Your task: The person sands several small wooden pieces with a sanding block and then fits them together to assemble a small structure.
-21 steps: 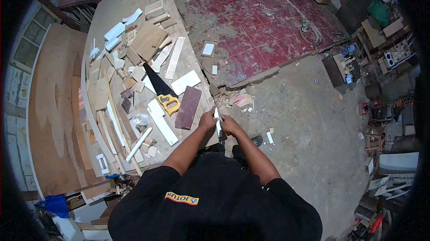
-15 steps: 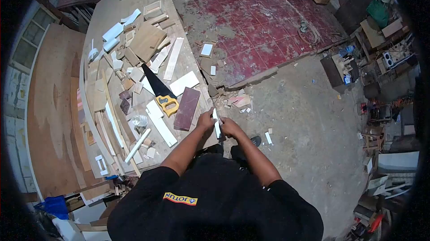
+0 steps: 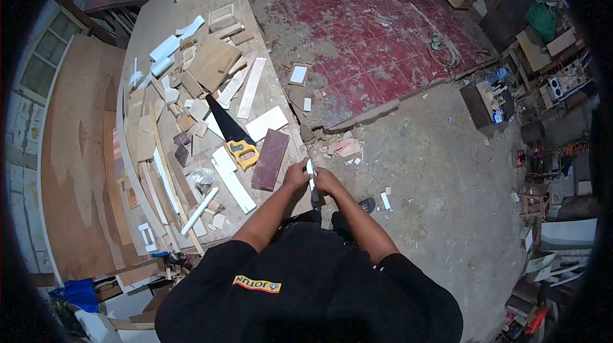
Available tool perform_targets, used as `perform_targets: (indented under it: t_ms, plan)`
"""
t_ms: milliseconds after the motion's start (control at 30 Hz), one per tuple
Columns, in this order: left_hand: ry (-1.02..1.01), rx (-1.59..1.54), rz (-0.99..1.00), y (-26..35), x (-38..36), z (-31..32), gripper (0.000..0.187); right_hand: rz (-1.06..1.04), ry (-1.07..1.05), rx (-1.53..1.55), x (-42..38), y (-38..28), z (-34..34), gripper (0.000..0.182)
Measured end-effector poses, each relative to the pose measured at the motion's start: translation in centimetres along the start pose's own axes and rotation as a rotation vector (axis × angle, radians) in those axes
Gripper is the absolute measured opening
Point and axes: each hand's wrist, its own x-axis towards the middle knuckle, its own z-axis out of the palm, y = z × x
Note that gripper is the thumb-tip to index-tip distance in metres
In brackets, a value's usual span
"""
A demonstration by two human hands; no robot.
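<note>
Between my two hands, at the table's right edge, is a narrow white piece (image 3: 311, 167), upright in the view. My left hand (image 3: 295, 176) is closed on its left side. My right hand (image 3: 325, 181) is closed round its right side, lower down, with something dark just below at the piece's near end. Left of my hands a dark red board (image 3: 270, 159) lies on the table. Beside it are a handsaw with a yellow handle (image 3: 242, 153), a long white strip (image 3: 234, 180) and a white block (image 3: 267, 124).
The wooden table (image 3: 258, 43) carries many wood offcuts and a clear plastic item (image 3: 203, 177). White scraps (image 3: 385, 201) lie on the concrete floor at the right. Red tiles (image 3: 377, 43) cover the raised floor beyond. Clutter lines the right side.
The view has shifted slightly, so the table and its contents appear a little further right. The white piece has tilted slightly, and more of the dark part below it shows.
</note>
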Motion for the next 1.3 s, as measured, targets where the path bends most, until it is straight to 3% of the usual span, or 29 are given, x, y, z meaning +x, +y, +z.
perform_targets:
  t_ms: [333, 433, 500, 600, 700, 800, 1000, 1100, 1233, 1300]
  plan:
    - [0.038, 0.011, 0.028, -0.3, 0.5, -0.3, 0.066, -0.091, 0.059, -0.09, 0.8, 2.5, 0.9, 0.032]
    - [0.011, 0.029, 0.005, 0.2, 0.5, -0.7, 0.066, -0.105, -0.001, 0.033, 1.7, 2.2, 0.8, 0.033]
    - [0.013, 0.002, 0.003, 0.1, 0.7, -0.6, 0.067, -0.193, 0.068, 0.172, 2.5, 2.0, 1.3, 0.033]
    - [-0.005, 0.01, -0.009, -0.2, 0.9, -0.4, 0.067, -0.204, 0.164, 0.072, 2.6, 2.7, 2.0, 0.032]
    - [-0.012, 0.037, -0.02, 0.3, 0.5, -0.9, 0.066, -0.061, 0.079, -0.068, 1.8, 3.2, 2.3, 0.032]
    - [0.012, 0.015, 0.013, 0.4, 0.2, -0.8, 0.067, 0.049, 0.015, -0.015, 0.8, 2.3, 1.6, 0.032]
    - [0.036, -0.011, 0.018, -0.1, 0.5, -0.3, 0.064, -0.1, 0.076, 0.026, 2.8, 1.0, 1.3, 0.031]
    - [0.003, 0.013, -0.005, 0.1, 0.4, -0.6, 0.065, -0.049, 0.094, -0.174, 2.2, 2.3, 1.9, 0.033]
    - [0.009, 0.002, -0.014, 0.0, 0.3, -0.5, 0.067, 0.077, 0.011, -0.05, -0.2, 2.1, 1.5, 0.035]
    - [0.007, -0.001, -0.002, -0.3, 0.5, -0.3, 0.068, 0.019, 0.035, -0.004, 0.5, 1.1, 1.1, 0.034]
